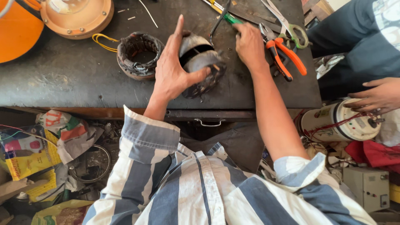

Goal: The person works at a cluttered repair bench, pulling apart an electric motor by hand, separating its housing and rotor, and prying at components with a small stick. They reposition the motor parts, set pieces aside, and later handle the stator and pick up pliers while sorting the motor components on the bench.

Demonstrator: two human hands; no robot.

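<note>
While the left hand (173,68) clasped the dark motor housing (202,62) at the bench's middle, the right hand (249,43) lay just to its right — fingers curled onto a green-handled tool (230,18) running far-left

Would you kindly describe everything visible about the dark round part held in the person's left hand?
The dark round part looks like a worn motor winding: a ring of blackened, grimy metal with a grey curved band across its top and frayed, dusty windings around its lower edge. It stands tilted on the dark workbench, beside a similar wound ring that lies flat. The left hand grips it, thumb pressed on its front, index finger raised. The right hand rests just beyond it, apparently not touching.
</note>
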